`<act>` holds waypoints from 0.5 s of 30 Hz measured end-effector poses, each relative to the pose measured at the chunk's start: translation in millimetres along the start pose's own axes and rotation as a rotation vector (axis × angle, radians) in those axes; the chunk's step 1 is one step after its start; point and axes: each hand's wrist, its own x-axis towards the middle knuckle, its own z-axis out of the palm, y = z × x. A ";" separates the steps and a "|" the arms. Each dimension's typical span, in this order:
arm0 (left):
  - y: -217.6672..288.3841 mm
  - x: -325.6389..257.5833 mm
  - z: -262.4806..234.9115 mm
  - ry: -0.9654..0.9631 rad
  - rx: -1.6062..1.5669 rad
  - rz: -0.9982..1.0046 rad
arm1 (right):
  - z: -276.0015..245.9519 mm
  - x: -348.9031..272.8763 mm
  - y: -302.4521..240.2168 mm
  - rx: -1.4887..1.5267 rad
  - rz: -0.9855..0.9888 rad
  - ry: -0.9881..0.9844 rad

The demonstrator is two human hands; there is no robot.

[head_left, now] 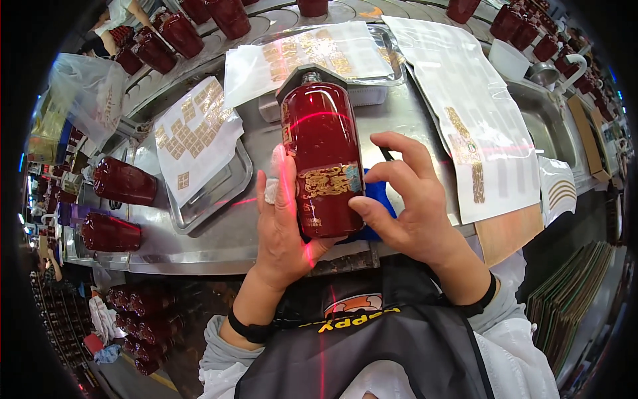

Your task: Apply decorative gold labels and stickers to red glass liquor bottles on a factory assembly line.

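Note:
A dark red glossy bottle [327, 136] lies tilted in front of me, its neck pointing away. A gold patterned decal [324, 181] sits across its lower part, with a bluish patch at its right end. Wrapped round the bottle's left side and base is my left hand [279, 223], with white tape on a finger. My right hand [419, 209] is at the bottle's lower right, fingers curved and apart. Its thumb tip is by the glass near the decal; I cannot tell if it touches. Under the bottle shows a blue support [380, 194], and a dark angular piece [292, 81] stands behind the neck.
Gold decal sheets lie on a left tray [242, 174], a back tray [397, 56] and a white sheet [495, 126] at right. Two red bottles [123, 181] lie at left. More bottles [229, 16] stand on the conveyor [279, 23]. A sink [548, 126] is far right.

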 end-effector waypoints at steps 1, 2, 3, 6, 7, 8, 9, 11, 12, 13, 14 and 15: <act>-0.2 -0.1 0.4 0.001 -0.001 -0.003 | 2.1 1.8 0.3 0.008 -0.005 0.007; -0.3 -0.2 0.4 0.000 -0.002 -0.007 | 3.4 2.9 0.0 0.008 -0.005 0.007; -0.5 -0.4 0.2 0.004 -0.001 -0.008 | 4.1 4.1 0.1 0.014 0.010 0.007; -1.4 -0.7 -0.3 -0.009 -0.021 -0.006 | 3.0 6.4 0.0 0.001 0.052 0.008; -1.6 -0.9 -0.1 -0.008 -0.023 -0.007 | 2.6 6.9 -0.6 -0.019 0.084 0.011; -1.9 -0.8 0.3 -0.011 -0.024 -0.012 | 2.4 7.3 -1.1 -0.018 0.086 0.012; -2.2 -0.8 0.7 -0.012 -0.027 -0.007 | 2.9 7.5 -2.2 0.022 0.071 0.025; -2.7 -0.4 2.1 0.009 -0.039 -0.006 | 4.6 7.9 -3.6 0.059 0.057 0.040; -2.6 -0.1 2.7 0.010 -0.046 -0.008 | 5.9 8.1 -4.0 0.046 0.050 0.024; -2.8 0.2 2.8 0.012 -0.056 -0.002 | 6.7 8.3 -4.2 0.033 0.043 0.010; -2.8 0.6 2.7 0.014 -0.059 0.005 | 7.1 8.8 -3.9 0.032 0.044 0.012; -2.5 0.7 2.4 0.015 -0.065 0.002 | 7.6 9.2 -3.4 0.039 0.071 0.017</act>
